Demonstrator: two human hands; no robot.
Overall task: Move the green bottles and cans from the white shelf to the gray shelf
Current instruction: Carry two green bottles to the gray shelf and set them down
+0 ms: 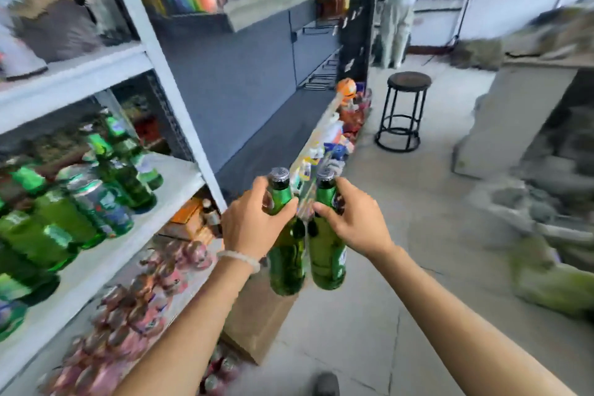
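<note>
Left hand (pixel 254 219) grips the neck of a green glass bottle (pixel 286 254), fingers wrapped round it just below the cap; a pale bead bracelet (pixel 239 261) sits on that wrist. Right hand (pixel 350 219) holds a second green bottle (pixel 326 254) the same way — thumb and fingers curled on the neck. Both bottles hang upright in the air, side by side, nearly touching, in front of the person and over the concrete floor (pixel 434 235). White shelf (pixel 106 247) on the left has more green bottles and cans (pixel 80 202) standing on it, blurred. Gray shelf (pixel 273 138) lies ahead, its dark board bare near the hands — colourful packets (pixel 344 125) hang along its front edge. Black stool (pixel 403 109) stands beyond, well apart. Cardboard box (pixel 257 321) sits on the floor below the bottles.
</note>
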